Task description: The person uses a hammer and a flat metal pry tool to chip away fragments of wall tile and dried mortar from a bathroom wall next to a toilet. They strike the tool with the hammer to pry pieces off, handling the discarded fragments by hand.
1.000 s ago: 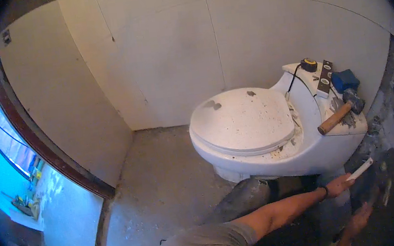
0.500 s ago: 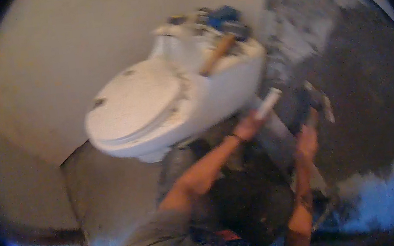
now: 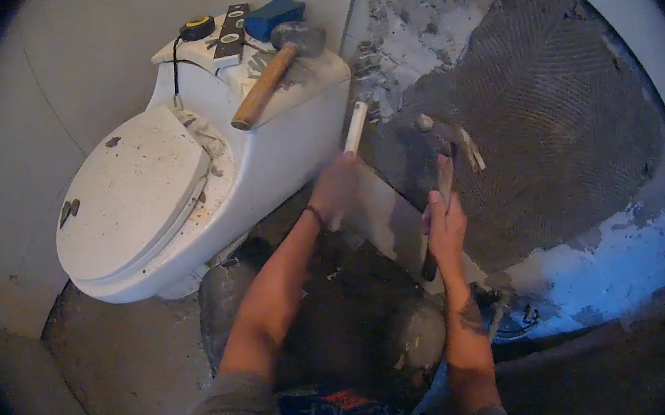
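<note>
My left hand (image 3: pixel 335 188), partly blurred, is closed around a slim white rod-shaped thing (image 3: pixel 356 126). Its upper end sticks out above the fist; a small pale bit shows below, and its exact kind cannot be told. My right hand (image 3: pixel 447 230) grips a hammer (image 3: pixel 446 176) by its handle. The hammer's head, smeared grey and white, has a round face at one side and a pale claw at the other. Both hands are apart, in front of a grey mortar surface (image 3: pixel 532 105) with combed ridges.
A white toilet (image 3: pixel 301 138) strewn with debris stands at the left. On its tank lie a wooden-handled mallet (image 3: pixel 264 85), a blue sponge-like block (image 3: pixel 274 17), a spirit level (image 3: pixel 233 36) and a tape measure (image 3: pixel 198 29). A thin cable or hose (image 3: pixel 515 326) lies at lower right.
The view has swung, so the toilet and both hands sit further left in the picture. Both hands keep hold of the hammer and the white rod, which now points more steeply upward.
</note>
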Motion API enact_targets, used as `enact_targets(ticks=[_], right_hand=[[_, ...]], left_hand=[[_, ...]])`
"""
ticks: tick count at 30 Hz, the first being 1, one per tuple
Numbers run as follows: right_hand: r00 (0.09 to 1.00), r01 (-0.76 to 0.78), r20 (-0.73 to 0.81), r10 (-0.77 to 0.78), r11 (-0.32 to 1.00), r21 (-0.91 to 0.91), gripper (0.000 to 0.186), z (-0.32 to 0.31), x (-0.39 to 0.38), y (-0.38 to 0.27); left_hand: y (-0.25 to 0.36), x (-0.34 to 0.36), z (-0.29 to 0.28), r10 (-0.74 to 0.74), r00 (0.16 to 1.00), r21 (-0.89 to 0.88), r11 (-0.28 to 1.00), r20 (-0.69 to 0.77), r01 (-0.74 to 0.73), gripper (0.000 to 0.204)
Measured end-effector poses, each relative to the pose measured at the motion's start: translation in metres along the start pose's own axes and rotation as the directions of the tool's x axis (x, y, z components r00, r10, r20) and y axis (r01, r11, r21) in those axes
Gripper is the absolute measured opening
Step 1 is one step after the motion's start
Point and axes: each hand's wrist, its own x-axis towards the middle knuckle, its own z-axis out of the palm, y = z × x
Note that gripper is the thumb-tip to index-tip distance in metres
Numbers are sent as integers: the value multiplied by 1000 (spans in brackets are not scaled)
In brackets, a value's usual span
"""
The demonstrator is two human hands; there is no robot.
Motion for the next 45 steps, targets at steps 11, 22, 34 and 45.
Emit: enact_targets(ticks=[11, 22, 34, 45], right_hand=[[989, 145, -89, -117, 670, 728, 34, 3, 99, -117], [989, 149, -113, -99, 542, 827, 37, -17, 109, -90], [959, 215, -72, -273, 543, 812, 39, -60, 111, -52], [954, 114, 61, -293, 543, 832, 39, -74, 93, -71]], left_hand=[[-47, 28, 6, 498, 861, 466, 789, -103, -400, 37], [61, 6, -20, -156, 988, 279, 949, 13, 146, 48], [54, 9, 2, -229, 973, 370, 906, 12, 208, 54], [32, 7, 2, -130, 992, 240, 962, -6, 128, 43]])
